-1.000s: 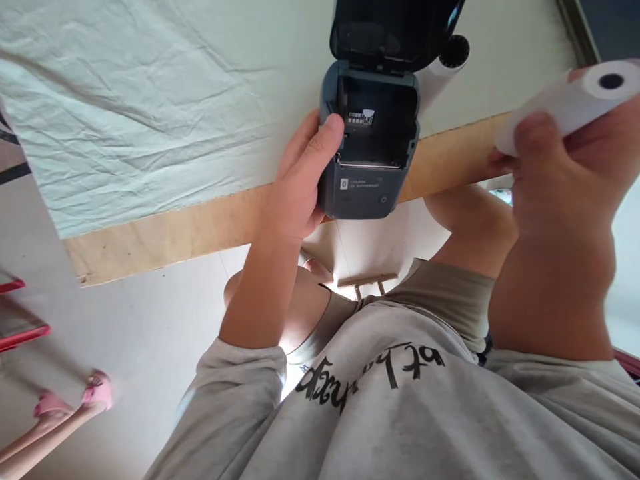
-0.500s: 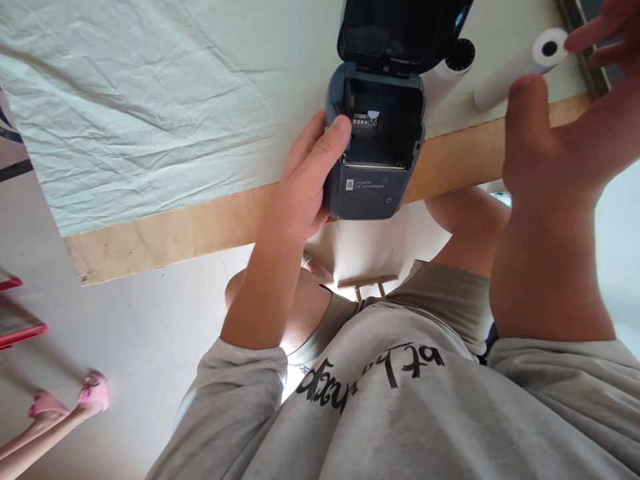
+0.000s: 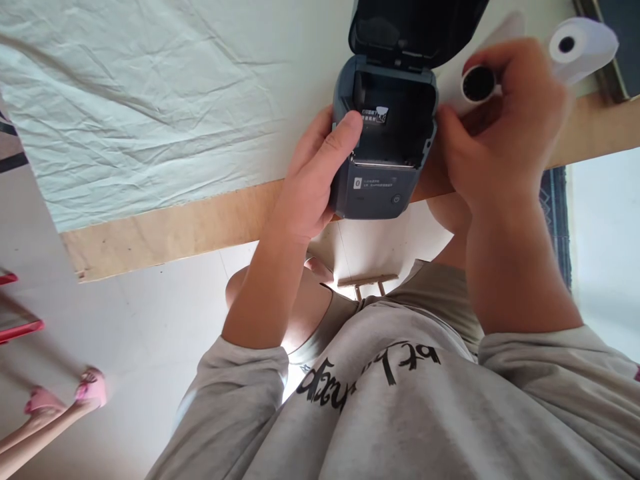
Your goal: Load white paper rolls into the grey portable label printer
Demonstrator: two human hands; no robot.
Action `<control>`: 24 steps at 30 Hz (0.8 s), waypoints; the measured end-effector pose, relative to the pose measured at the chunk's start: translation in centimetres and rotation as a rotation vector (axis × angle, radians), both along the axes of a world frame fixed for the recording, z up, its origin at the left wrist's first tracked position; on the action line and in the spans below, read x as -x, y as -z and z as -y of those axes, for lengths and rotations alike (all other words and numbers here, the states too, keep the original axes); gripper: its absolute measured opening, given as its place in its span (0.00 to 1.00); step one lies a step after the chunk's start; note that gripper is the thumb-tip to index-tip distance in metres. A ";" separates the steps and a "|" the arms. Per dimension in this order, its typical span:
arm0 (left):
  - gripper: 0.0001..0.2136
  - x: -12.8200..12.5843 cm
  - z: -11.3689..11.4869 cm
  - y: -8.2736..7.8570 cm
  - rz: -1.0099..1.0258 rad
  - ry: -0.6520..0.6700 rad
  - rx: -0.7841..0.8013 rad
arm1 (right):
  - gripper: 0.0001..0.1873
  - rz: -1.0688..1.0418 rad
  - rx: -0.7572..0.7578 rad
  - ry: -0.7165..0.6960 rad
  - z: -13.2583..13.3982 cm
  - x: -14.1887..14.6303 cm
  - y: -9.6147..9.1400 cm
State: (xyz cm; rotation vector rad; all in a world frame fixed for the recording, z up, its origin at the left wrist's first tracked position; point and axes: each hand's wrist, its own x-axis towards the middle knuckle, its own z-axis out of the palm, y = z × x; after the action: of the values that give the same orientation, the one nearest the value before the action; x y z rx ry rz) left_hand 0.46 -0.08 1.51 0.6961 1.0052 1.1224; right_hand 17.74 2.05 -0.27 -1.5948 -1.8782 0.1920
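Note:
A small dark grey printer (image 3: pixel 380 190) stands at the table's front edge with its lid (image 3: pixel 415 27) flipped up and its paper bay empty. My left hand (image 3: pixel 313 183) grips the printer's left side, thumb on its rim. My right hand (image 3: pixel 500 133) is closed around a white paper roll with a black core (image 3: pixel 479 83), just right of the printer. A second white paper roll (image 3: pixel 580 43) lies on the table further right, untouched.
A wrinkled pale cloth (image 3: pixel 150 100) covers the wooden table (image 3: pixel 165 230). Below the edge are my knees, a grey shirt and a white floor. Another person's feet in pink sandals (image 3: pixel 90 390) show at the lower left, near a red frame (image 3: pixel 20 330).
My right hand put the plain white roll down on the table at the right, let go, then moved left and closed on the black-cored roll beside the printer. The left hand stayed.

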 end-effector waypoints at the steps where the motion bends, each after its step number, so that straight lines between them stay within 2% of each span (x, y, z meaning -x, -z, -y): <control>1: 0.11 0.1 0.0 0.2 0.009 0.015 -0.005 | 0.13 0.004 0.005 0.011 0.5 0.0 -0.1; 6: 0.08 0.2 -0.1 0.4 0.013 0.025 0.021 | 0.06 0.012 0.034 0.042 2.0 -0.1 0.0; 9: 0.07 0.0 0.0 -0.1 -0.006 -0.006 0.039 | 0.11 -0.016 -0.023 0.020 2.0 -0.4 0.6; 12: 0.09 -0.2 0.1 -0.4 -0.047 -0.021 0.054 | 0.19 -0.173 -0.083 -0.020 2.1 -0.6 0.9; 14: 0.10 -0.2 0.1 -0.4 -0.056 -0.022 0.041 | 0.20 -0.244 -0.103 -0.031 2.5 -0.6 1.0; 18: 0.11 -0.2 0.0 -0.1 -0.041 -0.012 0.024 | 0.15 -0.175 -0.090 -0.030 3.0 -0.9 1.1; 24: 0.11 -0.3 0.1 -0.2 -0.050 -0.029 0.025 | 0.18 -0.057 -0.119 0.009 3.4 -1.3 0.4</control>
State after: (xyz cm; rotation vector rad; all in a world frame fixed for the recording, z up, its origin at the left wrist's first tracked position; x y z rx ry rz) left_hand 0.81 -0.15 1.69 0.6943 1.0729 1.1204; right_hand 19.05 -1.32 -0.66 -1.5022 -1.8046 0.1189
